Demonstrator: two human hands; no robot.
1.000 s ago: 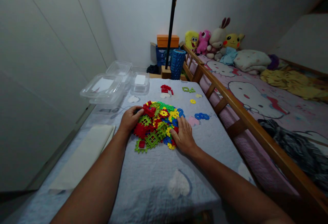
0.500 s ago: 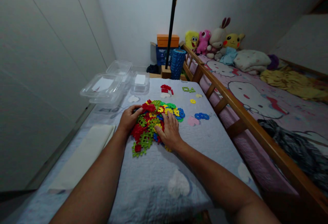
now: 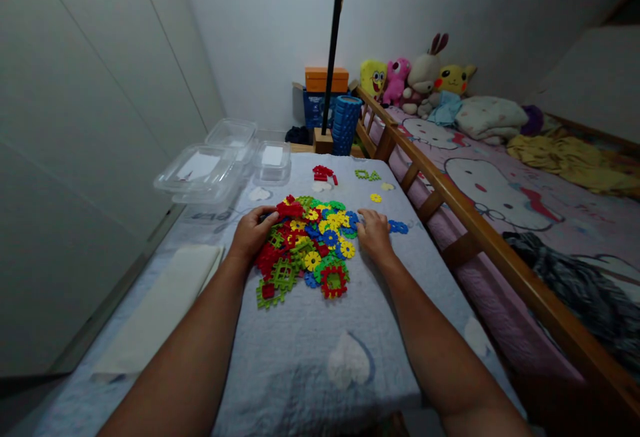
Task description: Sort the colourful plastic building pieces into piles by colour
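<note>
A heap of plastic building pieces (image 3: 300,243) in red, green, yellow and blue lies on the cloth-covered table. Some are flower-shaped discs, others are square notched frames. My left hand (image 3: 251,233) rests against the heap's left side, thumb apart from the fingers and touching red pieces. Just right of the heap, my right hand (image 3: 374,233) is on the cloth, fingers spread, with nothing seen in it. A row of blue discs (image 3: 399,227) lies beyond it, partly hidden by the hand. Near the heap's front right sits a red square frame (image 3: 334,282) on green pieces.
Farther back lie red pieces (image 3: 324,173), green frames (image 3: 367,175) and a yellow disc (image 3: 376,198). Clear plastic boxes (image 3: 200,170) stand at the back left, a folded pale cloth (image 3: 165,307) nearer. A wooden bed rail (image 3: 440,190) borders the right side.
My right hand has moved right, off the heap to its right side. Yellow and blue discs and a red frame it covered now show, spread farther. My left hand has stayed.
</note>
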